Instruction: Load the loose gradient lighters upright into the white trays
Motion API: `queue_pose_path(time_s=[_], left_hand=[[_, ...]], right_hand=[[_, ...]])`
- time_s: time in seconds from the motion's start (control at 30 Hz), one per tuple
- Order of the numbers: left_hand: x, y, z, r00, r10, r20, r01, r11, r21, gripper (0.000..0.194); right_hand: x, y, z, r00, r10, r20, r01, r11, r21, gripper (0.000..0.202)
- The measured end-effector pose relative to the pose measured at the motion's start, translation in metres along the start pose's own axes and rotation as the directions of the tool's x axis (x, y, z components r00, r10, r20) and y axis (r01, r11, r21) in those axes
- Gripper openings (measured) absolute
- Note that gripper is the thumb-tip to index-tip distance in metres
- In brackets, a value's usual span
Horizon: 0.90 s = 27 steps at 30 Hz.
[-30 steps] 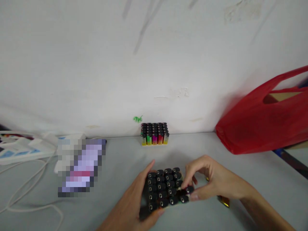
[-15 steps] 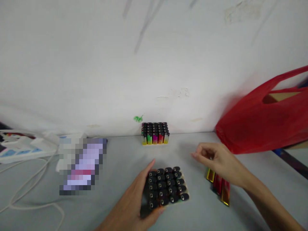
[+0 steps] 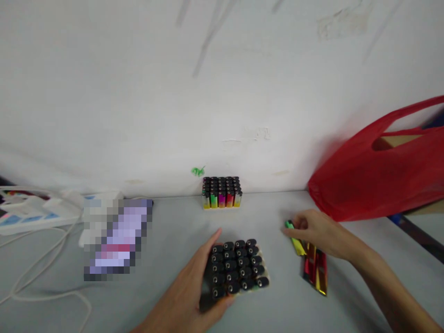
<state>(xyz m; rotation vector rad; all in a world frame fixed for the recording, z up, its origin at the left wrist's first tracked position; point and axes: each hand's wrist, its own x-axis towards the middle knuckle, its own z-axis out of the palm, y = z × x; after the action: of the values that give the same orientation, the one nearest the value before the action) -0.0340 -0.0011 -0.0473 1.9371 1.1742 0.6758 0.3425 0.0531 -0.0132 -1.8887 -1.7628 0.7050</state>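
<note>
My left hand [image 3: 194,282] is wrapped round the left side of a tray of lighters with black tops [image 3: 239,268], thumb at the near side and a finger along the far corner. The lighters stand upright in rows, and a pale strip of the tray [image 3: 265,273] shows along the right. My right hand [image 3: 315,231] has its fingers curled on a green and yellow lighter [image 3: 296,243] to the right of the tray. Beside it on the table lie red and gold lighters [image 3: 316,273], partly hidden under the hand.
A second block of upright coloured lighters [image 3: 222,196] stands against the wall. On the left are a phone with a blurred screen [image 3: 121,236], a white power strip [image 3: 38,217] and loose white cables [image 3: 48,298]. A red bag [image 3: 378,180] rests at the right.
My right hand has moved slightly right and down from beyond the lighters onto the green and yellow one, whose green end now shows. My left hand keeps its hold on the tray.
</note>
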Motion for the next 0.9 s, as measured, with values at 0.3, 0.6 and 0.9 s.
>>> queue_pose_path(time_s=[0.3,0.6,0.9], left_hand=[[0.0,0.002,-0.001,1.0,0.018,0.006,-0.018,1.0,-0.01,0.1],[-0.001,-0.007,0.004,0.999,0.038,-0.03,-0.038,0.999,0.018,0.104],[0.003,-0.009,0.004,0.997,0.079,-0.014,-0.079,0.996,0.033,0.107]], right_hand=[[0.001,-0.037,0.024,0.996,-0.086,0.027,0.065,0.893,0.445,0.038],[-0.016,-0.063,0.04,0.943,-0.098,0.318,-0.209,0.567,0.796,0.037],[-0.02,-0.072,0.066,0.908,-0.144,0.394,-0.314,0.39,0.866,0.058]])
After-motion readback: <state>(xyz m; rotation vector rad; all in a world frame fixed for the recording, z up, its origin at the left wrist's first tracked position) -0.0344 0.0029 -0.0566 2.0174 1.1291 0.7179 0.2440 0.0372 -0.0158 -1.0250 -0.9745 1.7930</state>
